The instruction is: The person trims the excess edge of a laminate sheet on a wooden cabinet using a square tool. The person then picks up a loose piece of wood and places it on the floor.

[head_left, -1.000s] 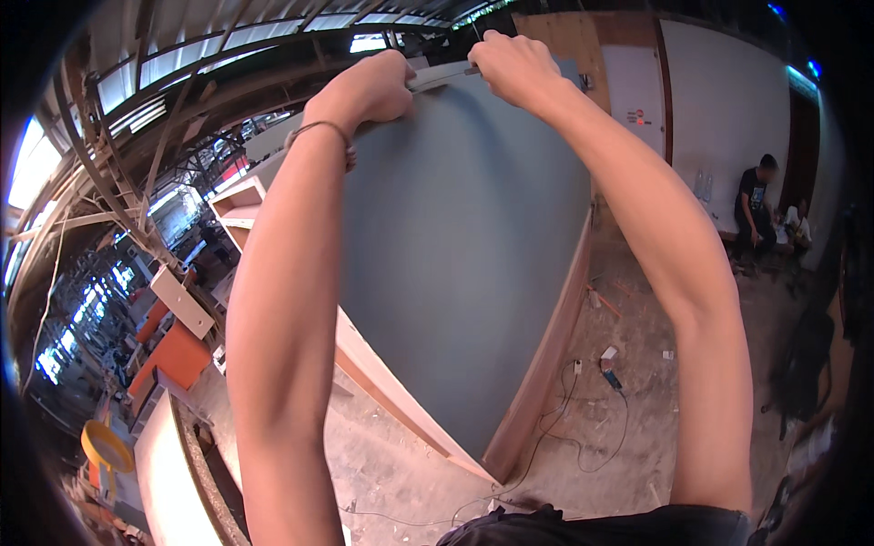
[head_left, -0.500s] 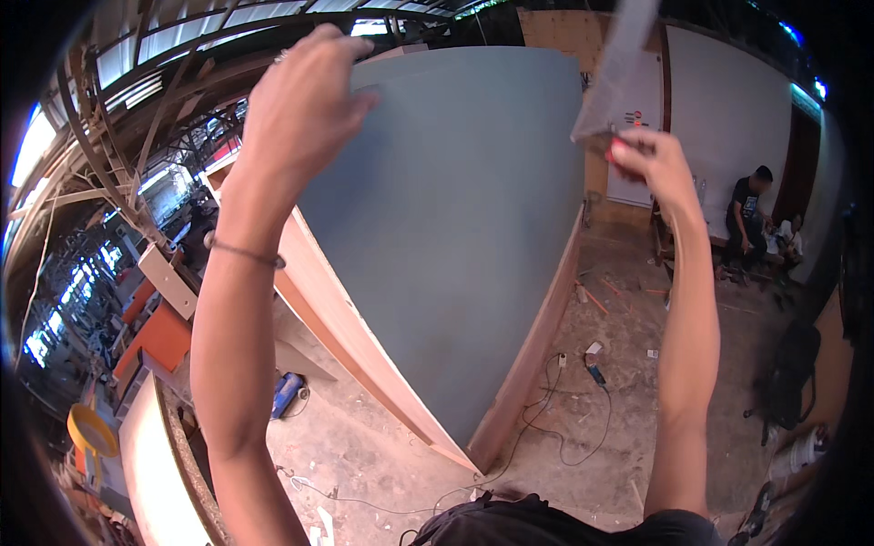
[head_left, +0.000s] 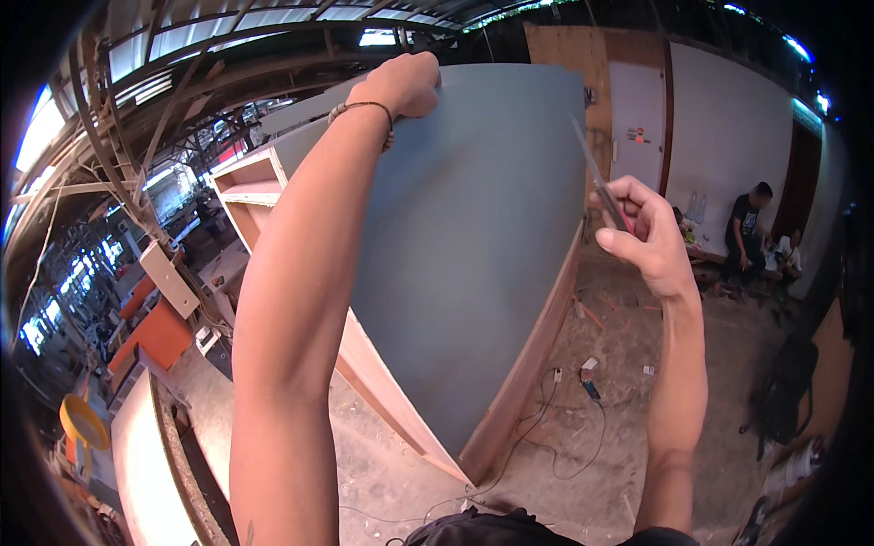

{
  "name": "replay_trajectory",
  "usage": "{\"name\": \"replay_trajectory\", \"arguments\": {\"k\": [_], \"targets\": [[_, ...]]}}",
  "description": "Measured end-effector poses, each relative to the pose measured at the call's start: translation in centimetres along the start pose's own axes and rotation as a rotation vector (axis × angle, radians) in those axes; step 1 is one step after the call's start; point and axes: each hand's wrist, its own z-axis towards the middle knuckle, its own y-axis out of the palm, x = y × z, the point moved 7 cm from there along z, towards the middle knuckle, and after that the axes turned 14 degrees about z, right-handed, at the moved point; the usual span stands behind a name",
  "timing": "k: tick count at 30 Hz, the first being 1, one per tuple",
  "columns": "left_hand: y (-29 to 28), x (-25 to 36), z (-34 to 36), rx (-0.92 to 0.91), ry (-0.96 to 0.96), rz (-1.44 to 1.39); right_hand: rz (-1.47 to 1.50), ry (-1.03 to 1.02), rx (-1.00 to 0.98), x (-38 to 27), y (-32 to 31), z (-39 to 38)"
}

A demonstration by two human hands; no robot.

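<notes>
A large grey-blue panel (head_left: 455,246) lies on top of a wooden cabinet frame (head_left: 510,400), its corner towards me. My left hand (head_left: 401,86) is over the panel's far left part, fingers curled inward; what they hold, if anything, is hidden. Off the panel's right edge, my right hand (head_left: 642,232) is closed round the red and black handle of a hand saw (head_left: 594,164). Its blade shows almost edge-on and points up and away, towards the panel's far right corner.
A corded blue power tool (head_left: 592,389) lies on the floor to the right, its cable looping near the cabinet. Two people (head_left: 748,227) sit at the far right by a wall. On the left are a curved pale board (head_left: 150,464) and a yellow round object (head_left: 84,421).
My left hand has moved right over the panel, and its fingers have curled in. My right hand has come lower, turning the saw from broadside to nearly edge-on.
</notes>
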Motion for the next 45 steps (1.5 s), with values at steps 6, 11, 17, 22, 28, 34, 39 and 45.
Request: {"name": "replay_trajectory", "arguments": {"k": [6, 11, 17, 22, 28, 34, 39, 45], "targets": [[-2.2, -1.9, -1.1, -0.110, 0.229, 0.010, -0.586, -0.225, 0.098, -3.3, 2.8, 4.4], [-3.1, -6.0, -5.0, -0.334, 0.049, -0.293, -0.775, -0.648, 0.013, -4.3, 4.9, 7.5], [0.5, -14.5, -7.6, -0.217, 0.018, -0.331, -1.069, -0.616, -0.119, -4.1, 9.6, 11.4], [-0.9, -11.9, -9.4, -0.116, 0.083, -0.737, -1.177, -0.645, -0.220, -3.7, 11.5, 16.3], [-0.6, -10.9, -10.6, -0.055, 0.421, -0.931, -1.083, -0.668, -0.159, -4.6, 13.3, 17.8], [-0.9, -12.5, -11.1, 0.102, 0.444, -1.028, -0.426, -0.720, 0.137, -11.5, 10.4, 13.9], [-2.1, -13.1, -14.5, 0.318, 0.439, -0.976, 0.219, -0.344, 0.191, -12.5, 7.8, 12.8], [-1.9, -12.2, -19.5, 0.576, 0.255, -1.085, 0.590, 0.098, 0.226, -8.7, 7.4, 11.7]]}}
